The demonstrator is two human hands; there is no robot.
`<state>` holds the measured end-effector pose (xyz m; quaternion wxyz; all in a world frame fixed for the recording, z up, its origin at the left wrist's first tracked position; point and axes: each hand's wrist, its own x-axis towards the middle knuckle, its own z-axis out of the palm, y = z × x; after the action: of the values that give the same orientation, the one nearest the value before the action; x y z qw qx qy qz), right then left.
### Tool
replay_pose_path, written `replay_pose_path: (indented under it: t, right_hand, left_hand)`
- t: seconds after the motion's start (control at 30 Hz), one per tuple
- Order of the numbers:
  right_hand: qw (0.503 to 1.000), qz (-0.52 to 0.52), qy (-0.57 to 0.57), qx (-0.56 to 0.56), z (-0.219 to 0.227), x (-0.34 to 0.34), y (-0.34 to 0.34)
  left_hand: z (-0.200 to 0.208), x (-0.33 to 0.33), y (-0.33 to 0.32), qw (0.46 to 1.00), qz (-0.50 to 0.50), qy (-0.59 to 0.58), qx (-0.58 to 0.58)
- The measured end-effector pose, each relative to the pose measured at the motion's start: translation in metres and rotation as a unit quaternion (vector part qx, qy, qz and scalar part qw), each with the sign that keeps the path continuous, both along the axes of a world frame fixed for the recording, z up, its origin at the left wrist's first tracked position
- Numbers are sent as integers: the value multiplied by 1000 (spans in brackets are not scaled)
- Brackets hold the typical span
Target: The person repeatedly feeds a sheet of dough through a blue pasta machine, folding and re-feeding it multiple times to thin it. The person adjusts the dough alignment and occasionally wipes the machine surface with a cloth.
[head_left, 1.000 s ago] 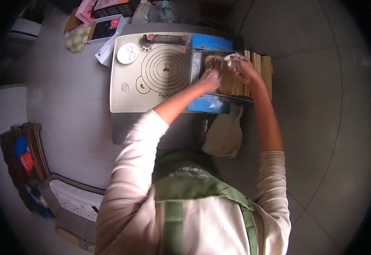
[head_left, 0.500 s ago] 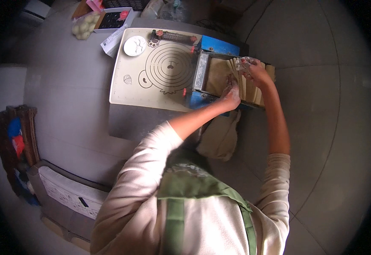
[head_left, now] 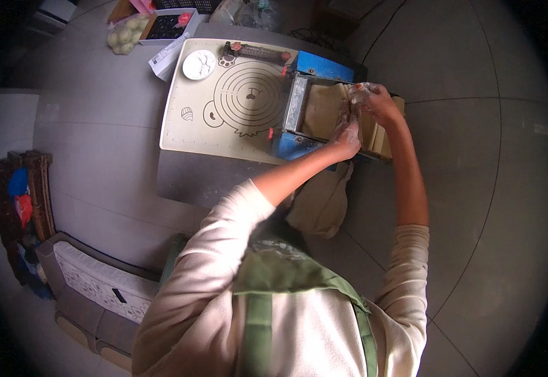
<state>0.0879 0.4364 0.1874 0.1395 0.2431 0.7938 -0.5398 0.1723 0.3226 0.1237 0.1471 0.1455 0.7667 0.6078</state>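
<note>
A blue-sided dough roller machine (head_left: 294,103) stands at the right end of the table, and a pale dough sheet (head_left: 321,112) lies across its bed. Toward the right the sheet is gathered into several upright folds. My left hand (head_left: 348,134) comes over the near side of the machine, its floury fingers closed along the left side of the folds. From the right, my right hand (head_left: 377,102) curls its fingers over the far end of the same folds. The two hands nearly meet, and they hide part of the dough between them.
A cream pastry mat (head_left: 186,135) with printed rings covers the table left of the machine. On it sit a white bowl of powder (head_left: 199,65) and a dark roller attachment (head_left: 258,54). A beige cloth (head_left: 321,201) hangs below the machine. Boxes (head_left: 172,26) stand beyond the table.
My left hand has slid slightly right along the dough toward my right hand. The folds are pressed closer together, and more flat dough shows on the left.
</note>
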Motion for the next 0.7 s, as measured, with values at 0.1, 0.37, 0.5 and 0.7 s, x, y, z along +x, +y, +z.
replay_pose_path:
  t: [0.1,0.37,0.5,0.7]
  right_hand:
    - [998,21,-30,-41,-5,-1,16]
    - [1000,0,-20,-4,19,4,-2]
    - [998,27,-50,-28,8,3,18]
    - [998,-42,-33,-40,33,12,3]
  left_hand:
    - [23,7,-7,988,-14,127,-83]
    - [2,8,25,992,34,-21,121]
    - [11,14,25,979,110,-141,99]
    - [-6,1,39,952,216,-112,187]
